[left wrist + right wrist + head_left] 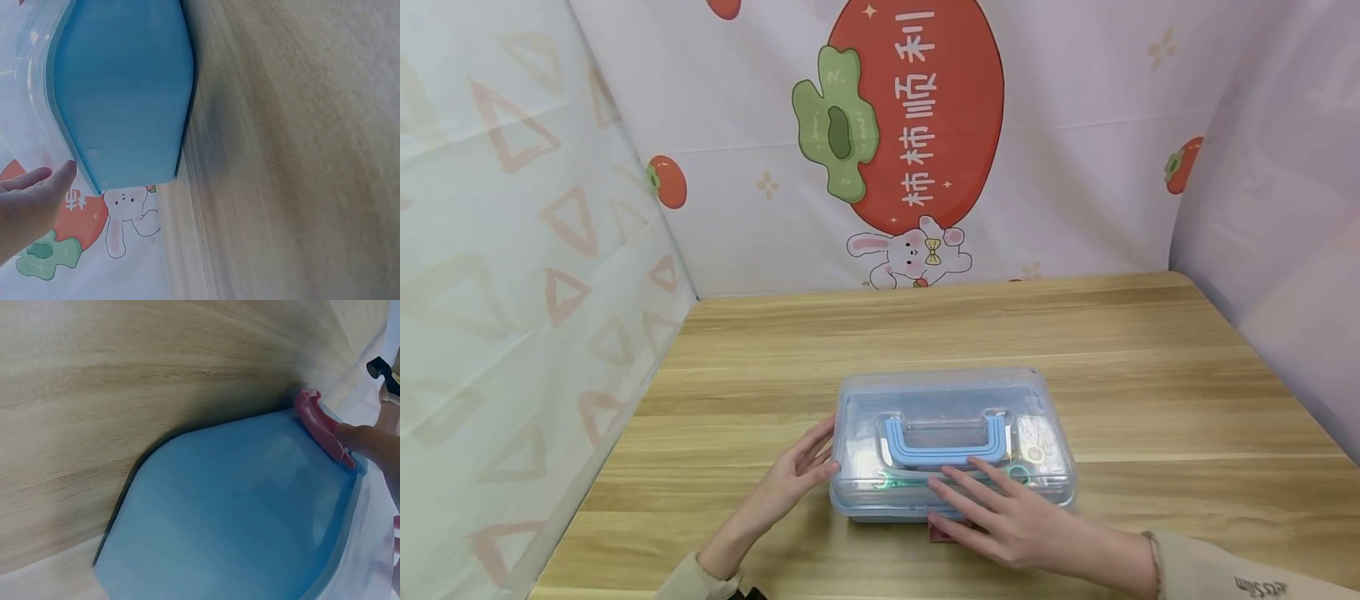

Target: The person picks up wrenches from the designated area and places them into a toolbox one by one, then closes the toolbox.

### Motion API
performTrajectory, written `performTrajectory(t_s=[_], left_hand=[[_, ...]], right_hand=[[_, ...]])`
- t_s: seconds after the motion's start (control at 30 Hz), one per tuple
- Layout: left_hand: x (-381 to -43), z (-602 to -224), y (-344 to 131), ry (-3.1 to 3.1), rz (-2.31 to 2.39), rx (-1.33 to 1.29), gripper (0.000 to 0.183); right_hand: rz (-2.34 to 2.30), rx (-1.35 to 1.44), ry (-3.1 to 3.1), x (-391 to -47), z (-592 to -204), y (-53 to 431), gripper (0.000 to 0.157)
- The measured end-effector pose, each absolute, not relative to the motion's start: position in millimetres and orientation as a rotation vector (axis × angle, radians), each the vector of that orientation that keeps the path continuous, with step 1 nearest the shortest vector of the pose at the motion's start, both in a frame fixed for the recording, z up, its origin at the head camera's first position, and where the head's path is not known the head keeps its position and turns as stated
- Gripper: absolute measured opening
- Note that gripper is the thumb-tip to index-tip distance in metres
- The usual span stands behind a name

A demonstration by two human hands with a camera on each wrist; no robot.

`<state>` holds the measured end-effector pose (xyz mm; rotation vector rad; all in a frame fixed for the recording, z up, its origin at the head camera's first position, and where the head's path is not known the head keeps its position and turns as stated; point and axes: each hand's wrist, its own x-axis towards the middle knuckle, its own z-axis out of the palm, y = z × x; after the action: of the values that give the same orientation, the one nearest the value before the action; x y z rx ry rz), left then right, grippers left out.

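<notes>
A plastic storage box [865, 400] with a clear lid and a light blue base [125, 94] stands on the wooden table. Its blue carry handle [947, 456] lies folded down on the lid. My left hand [801, 467] rests against the box's left side, fingers extended, thumb at the lid's rim. At the front, my right hand [1007, 517] lies with fingers spread over the lid's front part. The right thumb [369, 442] presses on a pink latch [322, 428], which is mostly covered by that hand in the head view. Green-looped items [1019, 473] show blurrily through the lid.
The wooden table [745, 358] runs back to a printed cloth backdrop [1060, 167]. A cloth wall [490, 333] borders the left side and another [1285, 208] the right. A black strap piece [748, 594] sits at the left wrist.
</notes>
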<state>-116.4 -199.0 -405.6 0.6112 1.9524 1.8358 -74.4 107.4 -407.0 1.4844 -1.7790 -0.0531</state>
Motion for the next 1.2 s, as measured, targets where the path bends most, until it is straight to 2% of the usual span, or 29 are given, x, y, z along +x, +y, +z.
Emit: performTrajectory(t_s=[0.73,1.2], left_hand=[[-116.6,-406.5,-199.1,1.95,1.835,0.623,0.063],[-115.3,-406.0,-199.3,1.96,1.836,0.626,0.062]], right_hand=[[-0.236,1.392,-1.746,-78.4,-422.2,106.5,0.037],[-0.055,1.544,-1.724,-76.1,-409.0,111.2,0.038]])
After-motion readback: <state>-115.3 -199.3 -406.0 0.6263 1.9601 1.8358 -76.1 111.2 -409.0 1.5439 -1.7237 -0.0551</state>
